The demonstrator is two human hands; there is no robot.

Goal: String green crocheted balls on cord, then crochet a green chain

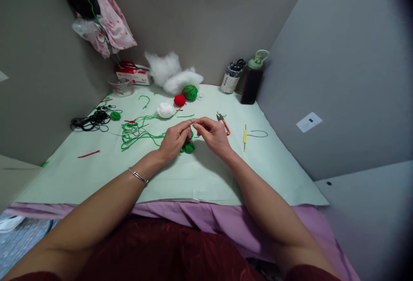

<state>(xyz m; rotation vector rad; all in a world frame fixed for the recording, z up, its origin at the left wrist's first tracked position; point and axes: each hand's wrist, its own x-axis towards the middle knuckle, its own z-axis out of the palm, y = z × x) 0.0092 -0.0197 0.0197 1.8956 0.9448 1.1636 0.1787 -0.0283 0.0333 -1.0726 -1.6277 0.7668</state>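
Observation:
My left hand (177, 140) is closed around a small green crocheted piece (189, 146) with a bit of red on it. Most of the piece is hidden under the fingers, and its lower part hangs out below the palm. My right hand (211, 134) meets the left at the fingertips, thumb and forefinger pinched together. What lies in that pinch is too small to make out. Loose green yarn (142, 134) trails over the table to the left of my left hand. Orange-handled thread snips (223, 124) lie just beyond my right hand.
A yellow-handled crochet hook (245, 137) lies at right. Behind are white (165, 110), red (180, 100) and green (190, 92) yarn balls, stuffing (164, 70), a pen jar (230, 79), a bottle (257, 63) and a phone (252, 86). Black yarn (93, 120) lies left. Walls enclose the table (206, 186).

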